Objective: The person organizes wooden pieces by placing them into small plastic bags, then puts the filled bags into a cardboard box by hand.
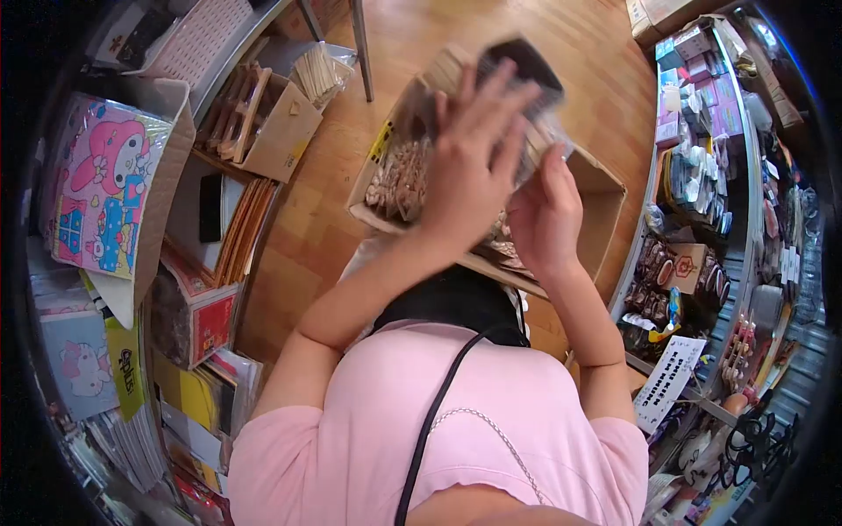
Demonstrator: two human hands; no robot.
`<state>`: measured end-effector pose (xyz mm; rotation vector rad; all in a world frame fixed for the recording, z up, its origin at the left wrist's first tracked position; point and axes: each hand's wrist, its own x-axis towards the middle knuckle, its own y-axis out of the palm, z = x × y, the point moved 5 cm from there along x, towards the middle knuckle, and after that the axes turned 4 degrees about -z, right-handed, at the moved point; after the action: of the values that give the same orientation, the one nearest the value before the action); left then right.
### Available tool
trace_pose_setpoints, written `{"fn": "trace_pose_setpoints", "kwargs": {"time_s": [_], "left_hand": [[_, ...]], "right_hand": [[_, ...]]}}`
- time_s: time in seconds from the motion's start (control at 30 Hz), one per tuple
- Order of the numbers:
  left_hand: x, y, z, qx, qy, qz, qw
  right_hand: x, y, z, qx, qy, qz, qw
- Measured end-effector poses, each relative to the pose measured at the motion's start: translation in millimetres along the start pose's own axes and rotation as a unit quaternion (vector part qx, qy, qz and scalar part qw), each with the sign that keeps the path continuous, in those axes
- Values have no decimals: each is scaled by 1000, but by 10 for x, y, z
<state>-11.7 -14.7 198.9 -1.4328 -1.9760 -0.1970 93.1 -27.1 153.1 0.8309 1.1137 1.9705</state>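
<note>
Over an open cardboard box, my right hand grips a plastic-wrapped packet with its thumb along the near edge. The packet has a dark face at its far end and is smeared by motion, so its contents do not show. My left hand lies across the packet's left side, fingers spread and blurred. Beneath both hands, the box holds several clear bags of small brown-and-beige pieces. My hands hide the middle of the box.
Shelves on the left carry a cartoon-printed folder, a small carton of wooden pieces, a black phone and stacked paper goods. Packed racks of small packaged goods stand on the right. A wooden floor lies beyond the box.
</note>
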Motion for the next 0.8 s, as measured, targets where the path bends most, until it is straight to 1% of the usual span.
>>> {"fn": "trace_pose_setpoints", "kwargs": {"time_s": [0.03, 0.07, 0.1, 0.13, 0.2, 0.23, 0.3, 0.33, 0.37, 0.4, 0.47, 0.5, 0.53, 0.6, 0.63, 0.67, 0.7, 0.73, 0.77, 0.8], "left_hand": [[-44, 3, -63, -4, 2, 2, 1000], [-71, 25, -154, 30, 38, 21, 999], [-70, 60, -228, 64, 76, 39, 994], [-15, 71, -233, 58, 80, 41, 994], [189, 45, -168, 81, 101, 15, 991], [306, -6, -73, 77, 86, -2, 993], [530, -143, 244, -58, -42, -25, 997], [496, -151, 333, -68, -38, -19, 997], [407, -160, 457, -49, -32, -48, 997], [360, -158, 494, -29, -25, -79, 996], [110, -5, 122, -34, -15, -55, 998], [-44, 64, -70, -30, -13, -34, 999], [-118, 123, -213, -5, 24, 0, 1000], [-78, 119, -346, 80, 87, 12, 993], [-21, 102, -353, 75, 89, 13, 993], [55, 71, -338, 84, 100, 13, 991], [127, 42, -309, 95, 112, 14, 989], [190, 2, -266, 89, 106, 1, 990], [245, -41, -203, 84, 98, -12, 992], [318, -97, -93, 83, 100, -8, 991]], "right_hand": [[27, 15, -44, -108, -34, -178, 977], [-9, 63, -39, -211, -67, -349, 911], [24, 220, -54, -191, -82, -353, 912], [16, 203, -38, -193, -89, -355, 910], [18, 155, -62, -249, -21, -292, 923], [-6, 134, -92, -265, -24, -284, 921], [-30, 211, -148, -297, -20, -255, 920], [-25, 295, -129, -313, -12, -233, 921], [-37, 289, -84, -353, 54, -270, 894], [-9, 263, -26, -357, 44, -274, 892], [88, 222, 70, -254, -67, -241, 934], [88, 136, 81, -237, -106, -292, 920], [125, 200, 70, -240, -112, -296, 918], [104, 314, 66, -198, -104, -381, 897], [89, 353, 97, -241, -107, -354, 897], [52, 303, 98, -242, -112, -356, 896], [48, 235, 35, -266, -84, -304, 911], [48, 192, -32, -288, -55, -252, 922], [44, 194, -49, -336, -60, -214, 915], [35, 185, -75, -334, -64, -216, 915]]}}
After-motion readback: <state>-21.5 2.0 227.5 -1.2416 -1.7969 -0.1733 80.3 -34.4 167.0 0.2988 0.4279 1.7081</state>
